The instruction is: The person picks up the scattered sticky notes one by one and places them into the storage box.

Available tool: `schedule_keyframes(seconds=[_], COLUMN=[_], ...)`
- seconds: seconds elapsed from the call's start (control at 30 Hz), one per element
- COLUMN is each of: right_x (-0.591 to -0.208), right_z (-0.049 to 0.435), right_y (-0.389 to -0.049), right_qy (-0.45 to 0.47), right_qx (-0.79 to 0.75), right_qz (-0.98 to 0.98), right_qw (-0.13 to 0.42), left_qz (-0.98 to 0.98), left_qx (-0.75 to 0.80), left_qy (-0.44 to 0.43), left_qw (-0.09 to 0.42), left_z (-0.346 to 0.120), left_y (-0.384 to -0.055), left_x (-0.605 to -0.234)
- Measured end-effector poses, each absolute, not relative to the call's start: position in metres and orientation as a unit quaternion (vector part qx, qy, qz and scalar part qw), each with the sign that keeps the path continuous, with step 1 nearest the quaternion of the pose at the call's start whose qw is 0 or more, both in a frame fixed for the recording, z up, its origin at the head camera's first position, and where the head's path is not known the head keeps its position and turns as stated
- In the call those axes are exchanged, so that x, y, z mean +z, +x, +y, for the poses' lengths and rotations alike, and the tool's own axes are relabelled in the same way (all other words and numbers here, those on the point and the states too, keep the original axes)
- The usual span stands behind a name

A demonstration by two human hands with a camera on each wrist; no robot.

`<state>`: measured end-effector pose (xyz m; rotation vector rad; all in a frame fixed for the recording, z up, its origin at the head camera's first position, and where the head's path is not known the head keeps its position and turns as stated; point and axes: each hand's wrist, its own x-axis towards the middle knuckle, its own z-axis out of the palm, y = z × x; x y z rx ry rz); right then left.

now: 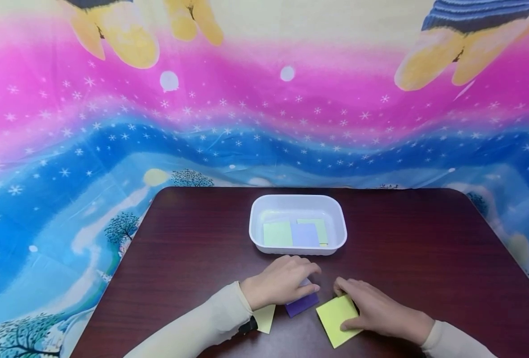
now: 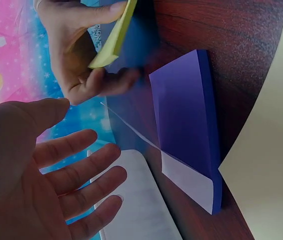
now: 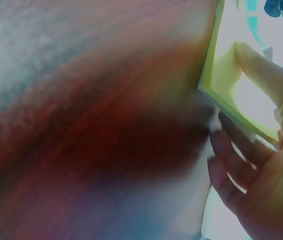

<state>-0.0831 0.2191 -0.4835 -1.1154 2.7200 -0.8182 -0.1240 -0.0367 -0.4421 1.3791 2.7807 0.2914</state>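
Yellow pad [image 1: 335, 318] was above the counter [image 1: 192, 238], pinched between the thumb and fingers of the right hand [image 1: 376, 308]. The left hand [image 1: 284, 281] had its fingers spread near the purple pad [image 1: 302, 306]. Beyond both hands, I saw a white tray [image 1: 297, 205] with pale papers [image 1: 277, 234] inside.

A dark red-brown worktop [image 1: 192, 228] with rounded far corners and streaky grain stretches across the lower part of the head view, its surface glossy enough to catch soft light. Behind it and down both its sides hangs a printed cloth [image 1: 228, 129], slightly rippled, running from cream at the top through pink to deep and pale blue. White snowflakes [image 1: 15, 190] and larger white discs [image 1: 169, 80] dot the print. Yellow rounded shapes [image 1: 421, 62] line its upper edge, and dark, bare-branched trees [image 1: 120, 226] mark the lower part.
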Motion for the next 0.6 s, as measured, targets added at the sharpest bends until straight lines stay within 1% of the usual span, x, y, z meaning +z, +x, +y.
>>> schedule_keyframes(seconds=[0.1,0.23,0.37,0.6], right_x=[-0.481,-0.481,-0.479,-0.478], right_z=[0.221,0.222,0.223,0.224], right_y=[-0.086,-0.088,-0.091,-0.095], right_qy=[-0.363,-0.374,-0.396,-0.419], right_qx=[-0.302,-0.321,-0.319,-0.336], right_qz=[0.877,0.863,0.854,0.840], right_qw=[0.087,0.110,0.105,0.075], left_qz=[0.891,0.891,0.892,0.889], left_qx=[0.095,0.094,0.092,0.098], left_qy=[0.444,0.445,0.442,0.447], left_qw=[0.010,0.010,0.011,0.009], left_z=[-0.037,-0.037,-0.037,-0.035], left_y=[-0.124,-0.124,-0.124,-0.122], left_x=[-0.442,-0.441,-0.441,-0.442])
